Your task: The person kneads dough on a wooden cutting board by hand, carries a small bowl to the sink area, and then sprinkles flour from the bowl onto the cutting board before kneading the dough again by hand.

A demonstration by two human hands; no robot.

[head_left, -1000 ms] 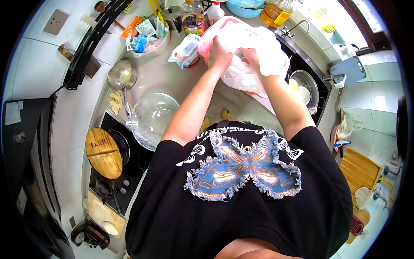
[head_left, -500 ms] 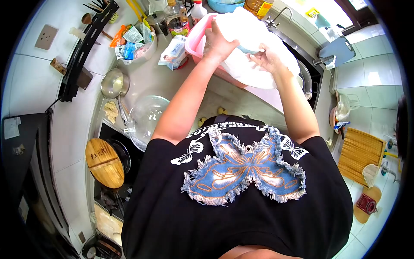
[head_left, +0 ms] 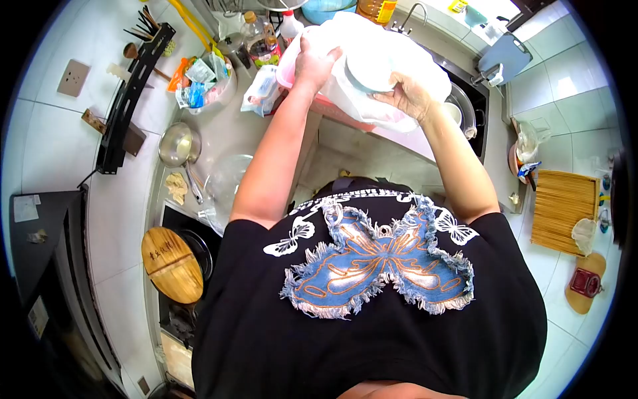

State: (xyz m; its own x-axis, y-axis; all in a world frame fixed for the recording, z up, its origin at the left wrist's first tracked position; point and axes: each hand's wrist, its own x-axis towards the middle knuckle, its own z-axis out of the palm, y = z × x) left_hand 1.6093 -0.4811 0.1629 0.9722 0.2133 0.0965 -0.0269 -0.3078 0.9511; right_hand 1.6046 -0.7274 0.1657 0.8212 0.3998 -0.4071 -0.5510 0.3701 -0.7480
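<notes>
Head view: two bare hands are up at the top middle, over the surface (head_left: 229,126).
Left hand (head_left: 316,64): holds a bunch of the thin white bag (head_left: 415,60), thumb and fingers bent round it.
Right hand (head_left: 411,98): pinches the edge of a round white dish (head_left: 370,66), with its thumb on top.
White dish: sits between the two hands, with the bag around it; I cannot tell how deep it is.
White bag: spreads wide over the pink tub (head_left: 287,68) and hides most of it.
Wipes pack (head_left: 261,92): just beside the tub, near the left hand.
Bottle with dark stuff (head_left: 260,45): stands behind the wipes pack.
Bin of little packets (head_left: 224,90): to the left of the wipes pack.
Silver pan (head_left: 177,146): on the surface, near the clear glass bowl (head_left: 226,178).
Round wooden lid (head_left: 173,266): by the black stove, lower left.
Big metal bowl (head_left: 468,110): in the sink, to the right of the bag.
</notes>
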